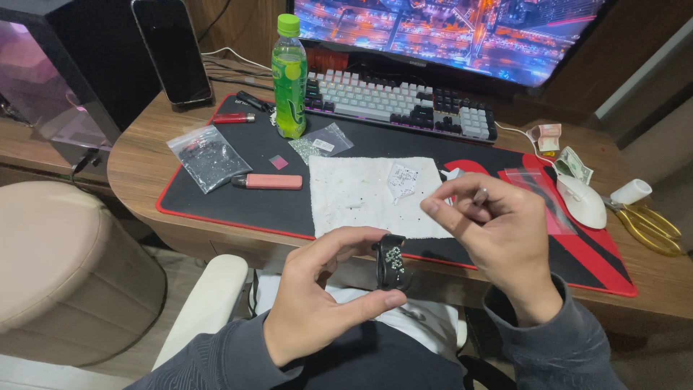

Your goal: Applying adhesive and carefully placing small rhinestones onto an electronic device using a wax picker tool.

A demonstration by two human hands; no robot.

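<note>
Black case with small gems pinched between left hand thumb and forefinger; right hand fingers closed on thin tool, probably tweezers.

At twelve o'clock a wide monitor glows with an orange and blue night city. At eleven o'clock a dark phone leans upright, its screen black. Just right of it stands a green bottle with a yellow-green label. A clear bag of dark bits lies at ten o'clock. A smaller clear bag with a white label lies beside the bottle's foot. Another flat clear bag lies at three o'clock.
</note>
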